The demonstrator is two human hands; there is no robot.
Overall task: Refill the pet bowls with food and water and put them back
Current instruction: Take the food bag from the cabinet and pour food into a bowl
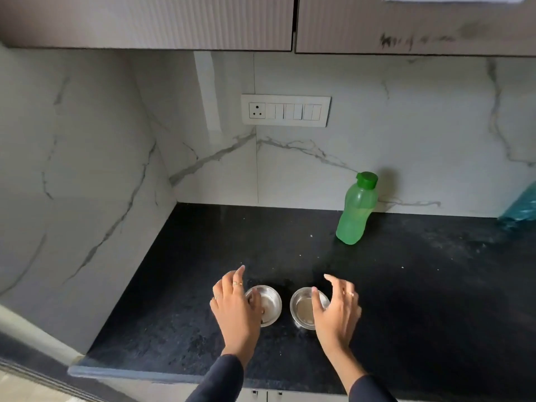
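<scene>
No brand, label or writing readable anywhere. We note the white marble-veined wall [377, 126] behind, ribbed cabinet doors [145, 21] overhead with dark smudges on the right one. Black speckled tabletop [420, 285] fills the lower frame. A white switch plate [285, 110] with one socket and several rockers sits on the wall.

A green bottle [357, 208] with a green cap stands at the back of the tabletop close to the wall, long axis upright, leaning slightly right in this wide-angle view. A teal plastic bag [522, 207] shows at the right edge.

Our left hand [235, 307] hovers over the left side of the left steel bowl [268, 304]; fingers spread and loosely curled, gripping nothing that we can see. Whether they touch the rim, we cannot tell. Our right hand [338, 309] covers the right side of the right steel bowl [304, 310]; fingers open, thumb at the rim, no firm hold visible.

Both bowls sit mouth-up near the tabletop's front edge, side by side, a small gap between them. Small dark bits lie in the left bowl; the right bowl's contents are unclear.
</scene>
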